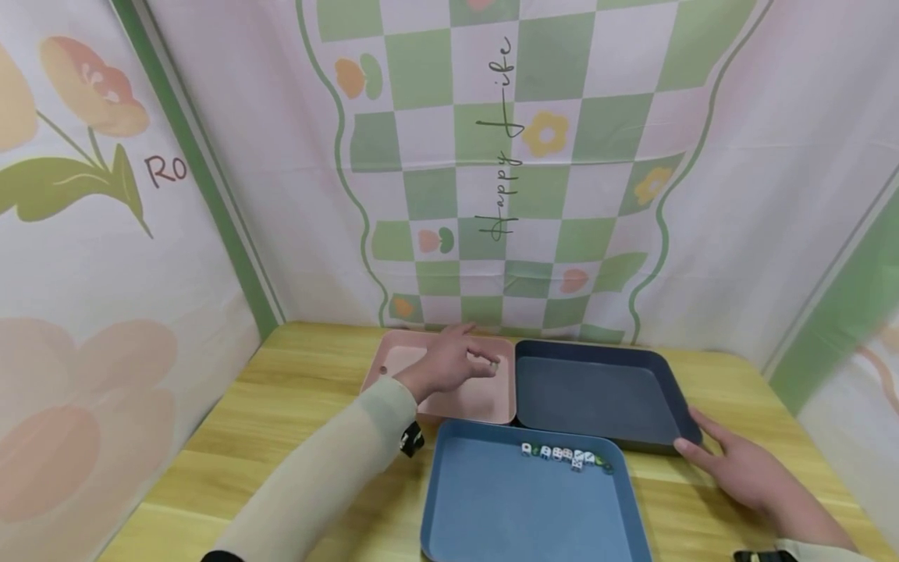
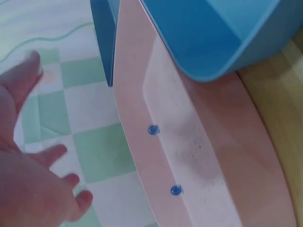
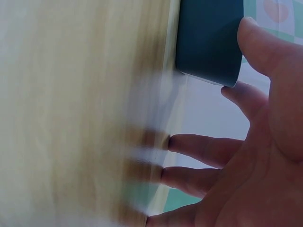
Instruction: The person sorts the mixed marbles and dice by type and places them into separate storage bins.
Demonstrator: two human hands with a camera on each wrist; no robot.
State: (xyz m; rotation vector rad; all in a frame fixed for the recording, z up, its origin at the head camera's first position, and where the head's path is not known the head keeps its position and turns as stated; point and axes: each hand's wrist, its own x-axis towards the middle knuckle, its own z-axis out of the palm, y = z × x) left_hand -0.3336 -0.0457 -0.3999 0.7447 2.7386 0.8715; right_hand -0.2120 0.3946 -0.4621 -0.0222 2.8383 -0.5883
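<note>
Two glassy blue beads (image 2: 153, 129) rest along the wall inside the pink tray (image 1: 470, 406); likely light, hard and slippery, best pinched across the middle. Above them, the left hand (image 1: 449, 363) seems to pinch a small bead (image 1: 495, 365) at its fingertips. The right hand (image 1: 747, 468) grips a corner of the smooth, stiff-looking dark tray (image 1: 590, 394). Cubic dice (image 1: 557, 453) sit in the blue tray (image 1: 520, 507).

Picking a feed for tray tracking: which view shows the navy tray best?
Head: the navy tray's whole interior is visible, with the right hand at one corner. Right wrist shows just a corner's outside; left wrist, only a sliver.
</note>
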